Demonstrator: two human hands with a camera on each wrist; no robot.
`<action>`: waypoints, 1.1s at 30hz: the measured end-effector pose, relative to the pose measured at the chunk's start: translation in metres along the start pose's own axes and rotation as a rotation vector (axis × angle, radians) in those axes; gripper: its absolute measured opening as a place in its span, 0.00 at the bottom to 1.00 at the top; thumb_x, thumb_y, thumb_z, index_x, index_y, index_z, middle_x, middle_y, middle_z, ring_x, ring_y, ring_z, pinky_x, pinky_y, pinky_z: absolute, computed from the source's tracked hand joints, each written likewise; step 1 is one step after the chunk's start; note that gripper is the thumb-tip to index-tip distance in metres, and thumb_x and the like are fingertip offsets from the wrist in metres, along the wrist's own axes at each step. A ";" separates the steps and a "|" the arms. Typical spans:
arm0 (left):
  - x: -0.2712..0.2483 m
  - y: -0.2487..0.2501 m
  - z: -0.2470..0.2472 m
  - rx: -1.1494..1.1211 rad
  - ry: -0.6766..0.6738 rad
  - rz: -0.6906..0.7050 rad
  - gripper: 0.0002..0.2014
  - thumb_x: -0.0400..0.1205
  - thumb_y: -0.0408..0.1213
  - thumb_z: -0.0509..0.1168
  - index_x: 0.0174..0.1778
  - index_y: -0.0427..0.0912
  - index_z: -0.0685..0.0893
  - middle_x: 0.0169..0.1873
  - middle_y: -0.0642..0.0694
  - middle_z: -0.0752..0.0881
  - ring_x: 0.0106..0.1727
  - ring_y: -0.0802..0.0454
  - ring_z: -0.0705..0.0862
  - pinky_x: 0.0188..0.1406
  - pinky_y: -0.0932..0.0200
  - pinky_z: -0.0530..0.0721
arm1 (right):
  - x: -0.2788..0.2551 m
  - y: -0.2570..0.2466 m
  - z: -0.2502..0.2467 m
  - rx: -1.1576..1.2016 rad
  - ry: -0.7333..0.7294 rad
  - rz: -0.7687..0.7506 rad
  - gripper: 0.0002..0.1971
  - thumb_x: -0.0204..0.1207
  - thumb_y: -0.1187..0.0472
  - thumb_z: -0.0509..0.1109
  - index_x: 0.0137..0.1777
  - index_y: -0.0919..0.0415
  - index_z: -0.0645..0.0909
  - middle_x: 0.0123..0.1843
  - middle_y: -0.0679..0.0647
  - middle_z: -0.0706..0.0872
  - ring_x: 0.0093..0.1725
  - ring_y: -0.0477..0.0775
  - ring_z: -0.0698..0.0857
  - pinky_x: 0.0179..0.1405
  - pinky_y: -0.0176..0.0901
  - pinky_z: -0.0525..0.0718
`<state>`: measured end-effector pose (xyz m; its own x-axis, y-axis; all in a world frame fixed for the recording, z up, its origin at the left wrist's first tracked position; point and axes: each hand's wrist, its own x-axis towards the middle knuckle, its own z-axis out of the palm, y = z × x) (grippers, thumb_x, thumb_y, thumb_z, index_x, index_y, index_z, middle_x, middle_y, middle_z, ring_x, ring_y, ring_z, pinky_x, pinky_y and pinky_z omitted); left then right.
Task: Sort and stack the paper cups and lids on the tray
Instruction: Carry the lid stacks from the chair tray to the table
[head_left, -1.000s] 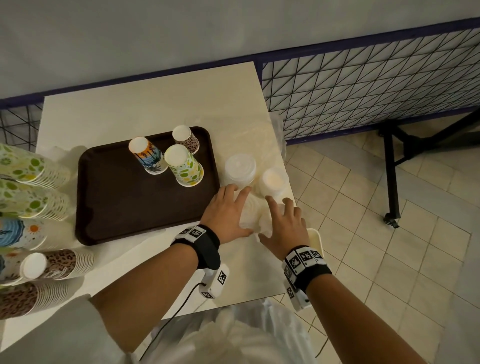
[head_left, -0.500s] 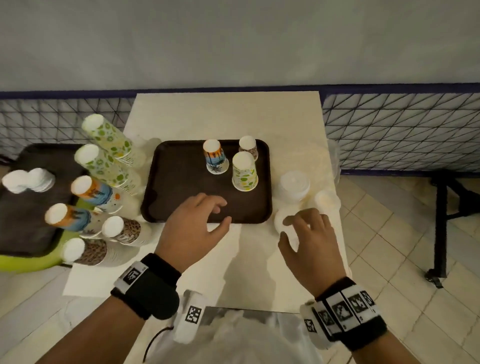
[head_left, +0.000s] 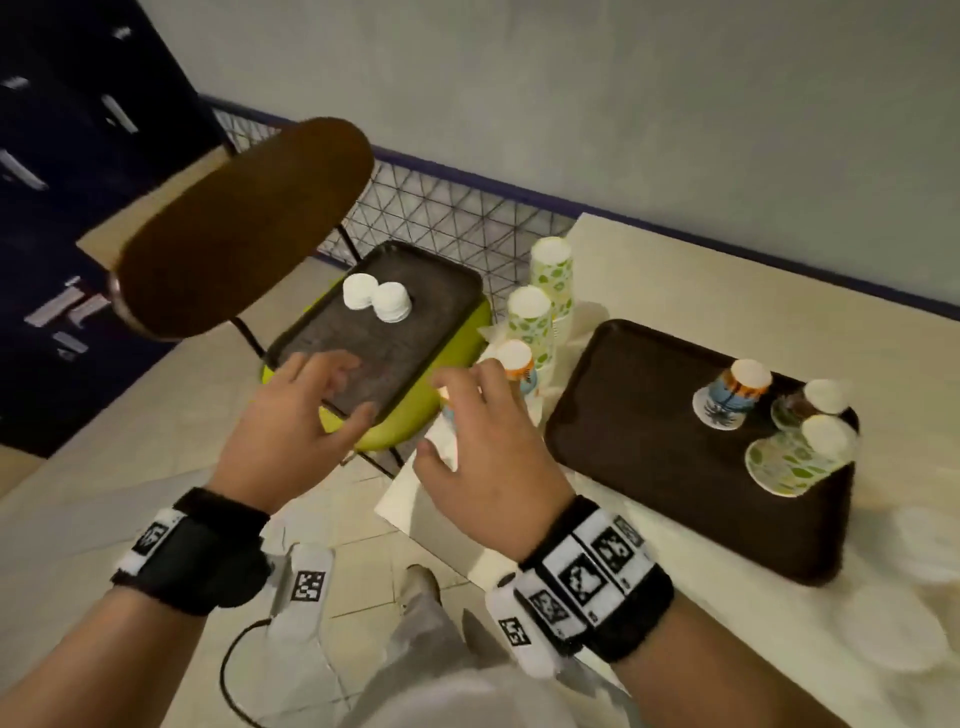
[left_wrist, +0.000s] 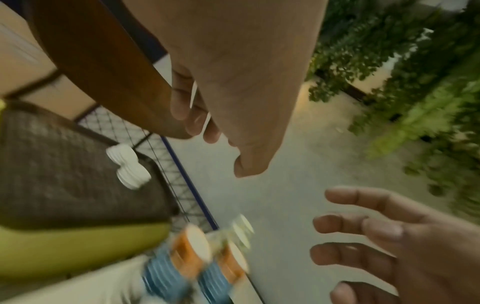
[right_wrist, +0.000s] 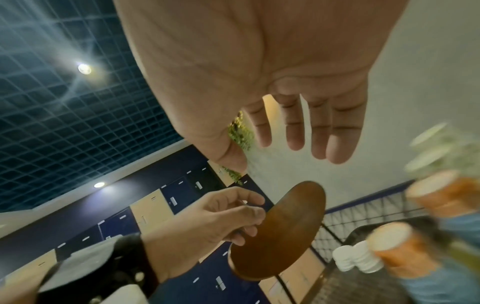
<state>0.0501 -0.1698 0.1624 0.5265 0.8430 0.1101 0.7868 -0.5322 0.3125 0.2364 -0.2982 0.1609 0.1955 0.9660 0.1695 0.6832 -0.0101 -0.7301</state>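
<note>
Presumably light and easily crushed, the sleeved cups (head_left: 519, 358) want a gentle sidewall grasp; my left hand (head_left: 291, 426) and right hand (head_left: 488, 441) hover released, empty.

Your head camera looks steeply down from above both hands. Each wrist camera sits close under its own palm, facing along the fingers and tilted upward. All three share the chair tray (head_left: 415, 332) and its white lids (head_left: 376, 300).
</note>
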 end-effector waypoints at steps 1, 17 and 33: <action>0.012 -0.029 -0.003 -0.001 0.005 -0.018 0.26 0.81 0.54 0.73 0.73 0.54 0.75 0.55 0.56 0.78 0.54 0.57 0.79 0.47 0.56 0.79 | 0.021 -0.013 0.018 0.006 -0.025 0.005 0.28 0.75 0.54 0.71 0.74 0.53 0.69 0.67 0.55 0.69 0.66 0.63 0.73 0.65 0.60 0.79; 0.237 -0.274 0.058 -0.015 -0.303 -0.132 0.53 0.75 0.51 0.80 0.89 0.55 0.51 0.72 0.37 0.70 0.64 0.37 0.82 0.63 0.44 0.85 | 0.327 -0.003 0.226 -0.279 -0.070 0.507 0.44 0.72 0.52 0.76 0.84 0.52 0.56 0.83 0.62 0.57 0.77 0.72 0.62 0.70 0.66 0.78; 0.378 -0.299 0.190 0.315 -0.460 0.317 0.67 0.64 0.59 0.82 0.89 0.60 0.41 0.88 0.40 0.54 0.86 0.32 0.57 0.82 0.32 0.69 | 0.419 0.155 0.292 -0.554 -0.297 0.485 0.57 0.68 0.35 0.77 0.88 0.45 0.44 0.89 0.63 0.51 0.83 0.73 0.59 0.76 0.70 0.71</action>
<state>0.0753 0.2935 -0.0691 0.7787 0.5583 -0.2862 0.5900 -0.8068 0.0313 0.2190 0.1806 -0.0743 0.4180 0.8487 -0.3241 0.8359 -0.4990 -0.2287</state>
